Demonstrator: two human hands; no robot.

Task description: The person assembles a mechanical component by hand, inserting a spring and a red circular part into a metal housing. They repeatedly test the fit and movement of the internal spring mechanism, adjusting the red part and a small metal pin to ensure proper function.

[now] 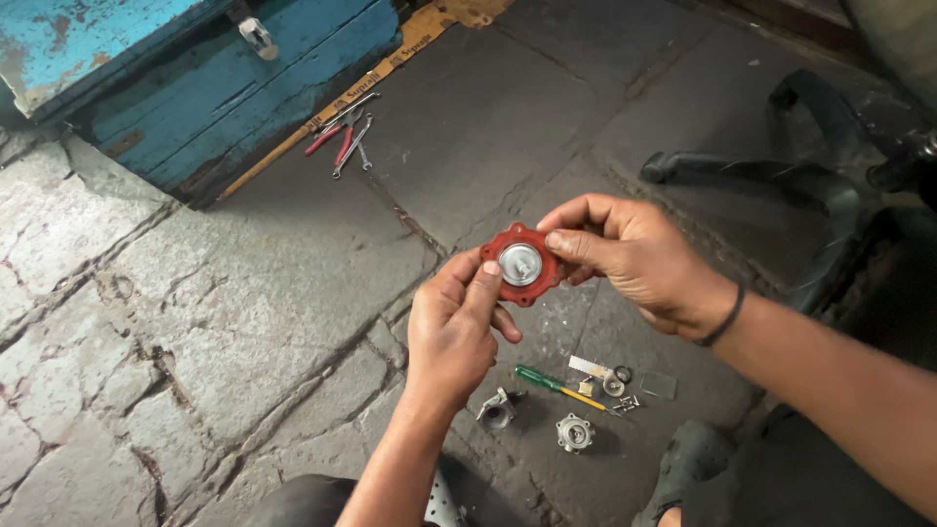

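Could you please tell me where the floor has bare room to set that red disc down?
Bare stone spreads left of the left hand, between the blue box and the pliers. It is crowded below the red disc: screwdriver, metal housings and small parts.

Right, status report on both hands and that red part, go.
Left hand and right hand both gripping red diaphragm disc, metal centre facing up. Held above stone floor. Screwdriver and small metal parts lie below, nothing obstructing.
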